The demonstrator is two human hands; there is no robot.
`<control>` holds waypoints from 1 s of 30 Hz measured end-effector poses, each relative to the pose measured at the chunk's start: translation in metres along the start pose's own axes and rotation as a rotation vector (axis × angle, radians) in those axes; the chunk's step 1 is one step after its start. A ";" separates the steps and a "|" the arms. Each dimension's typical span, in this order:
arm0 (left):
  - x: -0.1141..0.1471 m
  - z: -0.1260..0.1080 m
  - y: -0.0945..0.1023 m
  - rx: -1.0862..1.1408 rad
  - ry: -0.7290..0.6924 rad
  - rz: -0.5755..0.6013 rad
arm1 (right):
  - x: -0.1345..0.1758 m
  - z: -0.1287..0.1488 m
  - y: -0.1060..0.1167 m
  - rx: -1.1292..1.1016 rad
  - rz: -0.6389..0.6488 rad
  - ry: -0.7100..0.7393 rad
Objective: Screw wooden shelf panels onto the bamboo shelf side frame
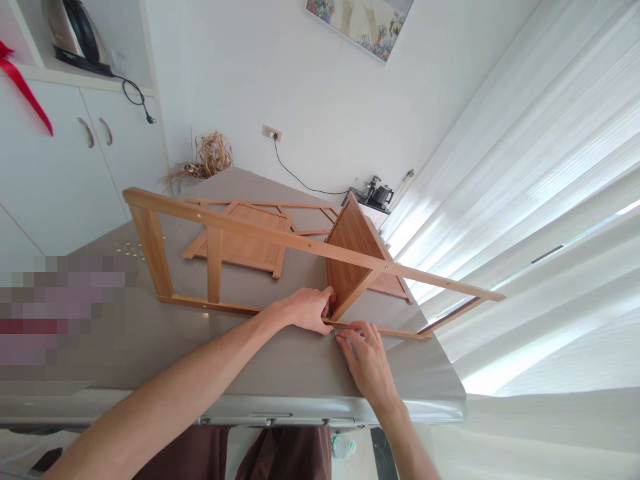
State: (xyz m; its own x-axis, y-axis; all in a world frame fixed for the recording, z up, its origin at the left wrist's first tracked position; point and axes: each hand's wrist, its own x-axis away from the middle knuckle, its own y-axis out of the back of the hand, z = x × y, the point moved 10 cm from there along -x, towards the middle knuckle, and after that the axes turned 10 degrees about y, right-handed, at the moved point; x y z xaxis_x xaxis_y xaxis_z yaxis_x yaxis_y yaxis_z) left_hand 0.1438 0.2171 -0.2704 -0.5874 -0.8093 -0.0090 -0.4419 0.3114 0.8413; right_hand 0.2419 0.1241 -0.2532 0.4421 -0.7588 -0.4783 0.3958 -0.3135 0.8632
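Observation:
A long wooden side frame [280, 235] stands on its edge on the grey table [240, 360], with crossbars between its two rails. A wooden shelf panel [350, 250] meets it near the middle crossbar. My left hand [311, 310] is closed around the lower rail at that joint, its thumb and fingers on either side of the wood. Just right of it, my right hand [367, 353] pinches a small thin metal piece [335, 331] against the near face of the rail. Its fingers partly cover the piece, so its exact kind is unclear.
Behind the frame lie another wooden panel [245, 233] and a second slatted frame [305, 205]. Small loose hardware [129, 250] is scattered at the left. A dried plant bundle [213, 155] sits at the far corner. White curtains [550, 267] hang on the right.

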 end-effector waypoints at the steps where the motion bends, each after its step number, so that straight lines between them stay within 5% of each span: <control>1: 0.000 0.000 0.000 -0.003 0.005 -0.001 | 0.001 -0.002 -0.002 -0.026 0.005 -0.009; 11: 0.002 -0.001 0.002 -0.003 0.037 0.012 | 0.000 0.000 -0.008 -0.136 0.078 0.021; 30: 0.003 -0.001 0.003 0.014 0.005 -0.010 | -0.005 0.017 -0.003 0.151 0.106 0.125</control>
State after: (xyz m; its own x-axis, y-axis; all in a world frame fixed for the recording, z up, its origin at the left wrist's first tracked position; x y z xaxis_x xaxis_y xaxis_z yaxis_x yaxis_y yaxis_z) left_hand 0.1414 0.2156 -0.2670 -0.5796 -0.8148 -0.0146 -0.4572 0.3103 0.8335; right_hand 0.2249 0.1187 -0.2507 0.5746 -0.7184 -0.3919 0.2208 -0.3250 0.9196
